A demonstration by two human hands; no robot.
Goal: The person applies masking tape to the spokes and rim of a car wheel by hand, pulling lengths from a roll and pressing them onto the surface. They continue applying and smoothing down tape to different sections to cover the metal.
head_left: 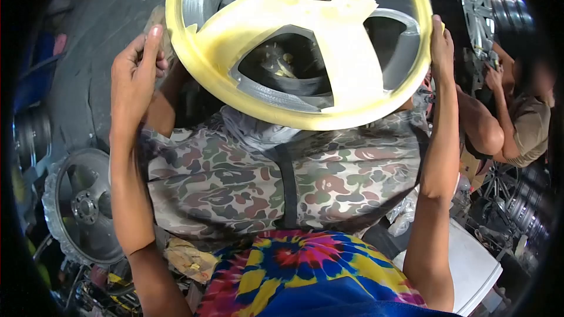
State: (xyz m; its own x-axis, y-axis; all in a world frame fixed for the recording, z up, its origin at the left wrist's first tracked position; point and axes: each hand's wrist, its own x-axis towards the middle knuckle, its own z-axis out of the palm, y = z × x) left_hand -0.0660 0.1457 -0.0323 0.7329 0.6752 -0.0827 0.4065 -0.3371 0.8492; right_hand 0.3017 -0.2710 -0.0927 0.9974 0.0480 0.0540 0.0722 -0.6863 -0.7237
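Observation:
A large alloy wheel rim (305, 41), coated pale yellow on its face and spokes, is held up in front of me at the top of the view. My right hand (442, 44) grips its right edge, fingers wrapped behind. My left hand (136, 70) is at its left edge, thumb up against the rim and fingers curled. Grey bare metal shows inside the barrel between the spokes. Below the rim lies camouflage-patterned cloth (235, 176) with a dark strap, and a tie-dye garment (294, 264) nearer to me.
Another person (523, 123) in a tan shirt crouches at the right, hands on a silver wheel (477, 6). A silver wheel (82, 205) lies at the lower left. A white box (473, 267) sits at the lower right, with more rims (523, 205) behind it.

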